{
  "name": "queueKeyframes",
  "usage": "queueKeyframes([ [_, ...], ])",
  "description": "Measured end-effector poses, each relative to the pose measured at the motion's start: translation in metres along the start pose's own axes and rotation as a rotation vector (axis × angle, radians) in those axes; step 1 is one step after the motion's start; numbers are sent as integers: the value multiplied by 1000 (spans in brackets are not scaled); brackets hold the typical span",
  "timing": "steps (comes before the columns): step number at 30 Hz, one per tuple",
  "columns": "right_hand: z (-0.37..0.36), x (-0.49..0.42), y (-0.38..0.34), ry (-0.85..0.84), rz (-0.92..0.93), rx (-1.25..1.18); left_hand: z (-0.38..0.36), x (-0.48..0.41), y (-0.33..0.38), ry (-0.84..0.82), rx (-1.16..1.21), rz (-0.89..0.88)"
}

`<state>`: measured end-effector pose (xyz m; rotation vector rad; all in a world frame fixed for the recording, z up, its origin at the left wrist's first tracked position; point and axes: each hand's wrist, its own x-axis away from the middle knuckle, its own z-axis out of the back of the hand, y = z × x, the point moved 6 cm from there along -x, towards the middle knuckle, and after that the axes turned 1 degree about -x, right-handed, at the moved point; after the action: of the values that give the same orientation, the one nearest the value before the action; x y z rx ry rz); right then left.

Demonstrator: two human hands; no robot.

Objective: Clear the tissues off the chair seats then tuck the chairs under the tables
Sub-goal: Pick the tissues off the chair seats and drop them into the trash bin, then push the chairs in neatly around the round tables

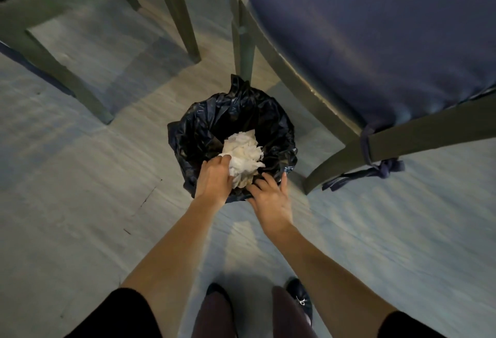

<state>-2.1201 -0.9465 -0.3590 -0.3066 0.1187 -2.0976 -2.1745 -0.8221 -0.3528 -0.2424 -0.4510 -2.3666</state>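
Left hand (213, 179) curls round the tissues (244, 154), held over the open bag (228, 112) — probably to drop them in. Right hand (271, 195), fingers spread, rests on its rim — likely steadying it. Chair (375, 42) just beside, seat bare.

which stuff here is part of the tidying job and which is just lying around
Job: tissues in the left hand; right hand; black-lined bin; cushioned chair on the right; chair on the left.
Just there: shoes, floor.
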Motion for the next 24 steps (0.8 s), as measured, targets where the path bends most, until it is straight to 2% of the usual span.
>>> queueKeyframes([
  [6, -4, -1, -15, -88, -55, 20, 12, 6, -10, -24, -49, 49],
  [10, 20, 4, -18, -79, -25, -100, 40, 19, 2, -49, -23, 53],
  [15, 122, 34, -13, -5, -104, -225, 117, 55, 50, -55, 13, 8],
  [24, 316, 146, 13, 285, -345, -281, 254, 157, 178, -26, 131, -68],
])
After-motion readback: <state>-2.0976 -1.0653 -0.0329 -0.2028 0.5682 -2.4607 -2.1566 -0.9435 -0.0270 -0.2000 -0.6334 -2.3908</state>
